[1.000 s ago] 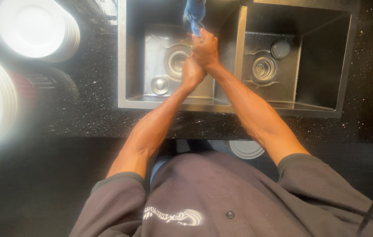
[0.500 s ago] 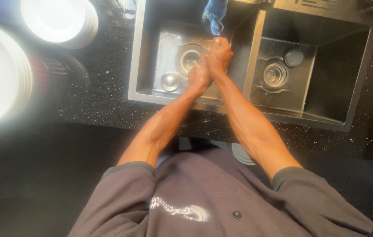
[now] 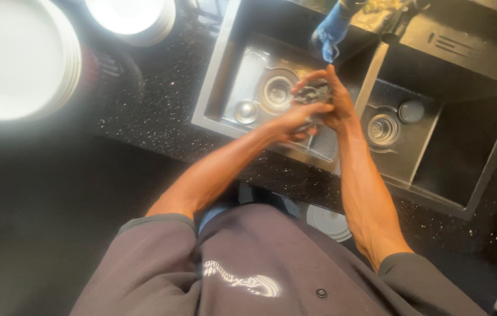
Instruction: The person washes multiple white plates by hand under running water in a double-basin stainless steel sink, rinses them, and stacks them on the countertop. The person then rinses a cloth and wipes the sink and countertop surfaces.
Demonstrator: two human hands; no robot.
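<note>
Both of my hands meet over the left basin of a dark double sink [image 3: 213, 105]. Between them is a dark grey scouring pad [image 3: 314, 93]. My left hand [image 3: 296, 120] grips it from below and my right hand [image 3: 336, 102] cups it from the right, fingers pointing up. Just above the hands a blue cloth [image 3: 330, 32] hangs from the tap. The left basin has a round drain [image 3: 276, 90] and a loose metal stopper [image 3: 247, 111].
Two stacks of white plates stand on the black speckled counter: a large stack [image 3: 14, 58] at far left and a smaller stack [image 3: 131, 14] at the top. The right basin has its own drain [image 3: 383, 130] and a dark plug [image 3: 412, 110].
The view has swung so the sink sits further right and tilted. My hands have parted slightly, showing the dark pad between them, and have dropped away from the blue cloth.
</note>
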